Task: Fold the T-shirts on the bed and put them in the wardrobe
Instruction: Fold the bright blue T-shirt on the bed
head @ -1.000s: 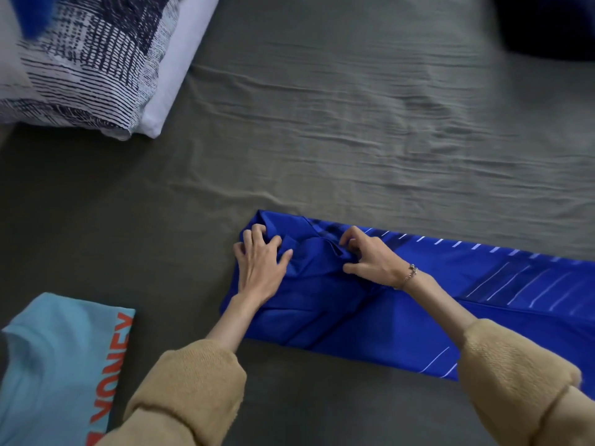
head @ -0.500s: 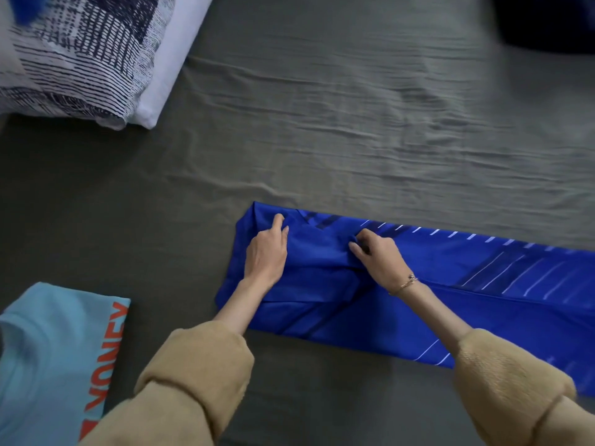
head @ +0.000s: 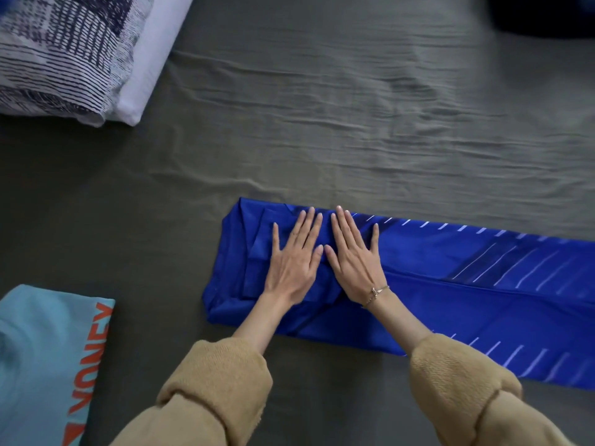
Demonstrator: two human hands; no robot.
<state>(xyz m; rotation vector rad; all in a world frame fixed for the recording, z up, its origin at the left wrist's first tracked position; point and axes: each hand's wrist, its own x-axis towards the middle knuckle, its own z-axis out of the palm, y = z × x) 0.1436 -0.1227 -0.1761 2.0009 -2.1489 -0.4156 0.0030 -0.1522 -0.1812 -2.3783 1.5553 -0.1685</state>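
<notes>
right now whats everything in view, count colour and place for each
blue T-shirt: 1, royal blue with pale stripes, folded into a long strip, centre to right on the bed
light blue T-shirt: 1, light blue with orange lettering, bottom left
bed sheet: 1, grey-green, wrinkled, under everything
pillow: 1, white and navy pattern, top left
dark item: 1, dark blue, top right, unclear
bracelet: 1, right wrist
sleeves: 2, tan
left hand: flat on blue T-shirt
right hand: flat beside it
</notes>
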